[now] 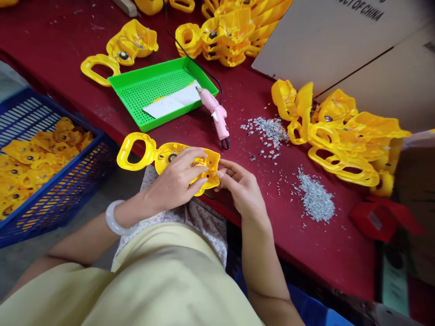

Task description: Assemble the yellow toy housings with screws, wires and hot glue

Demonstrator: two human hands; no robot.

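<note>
My left hand (176, 175) grips a yellow plastic casing (136, 151) with a looped handle, which is held just above the table edge. A small round dark fitting (172, 157) and thin wires sit in the casing, partly under my fingers. My right hand (241, 188) meets the casing's right end, with its fingertips pinched on the edge. Whatever lies under those fingertips is hidden. A pink glue gun (217, 115) lies a little beyond both hands, its nozzle resting at the rim of a green tray.
The dark red table (316, 258) holds heaps of yellow casings, a green perforated tray (136, 102) with white paper, and silver flake piles (314, 199). A blue basket (68, 213) of yellow parts stands on the floor at left. Cardboard (326, 45) rises at back right.
</note>
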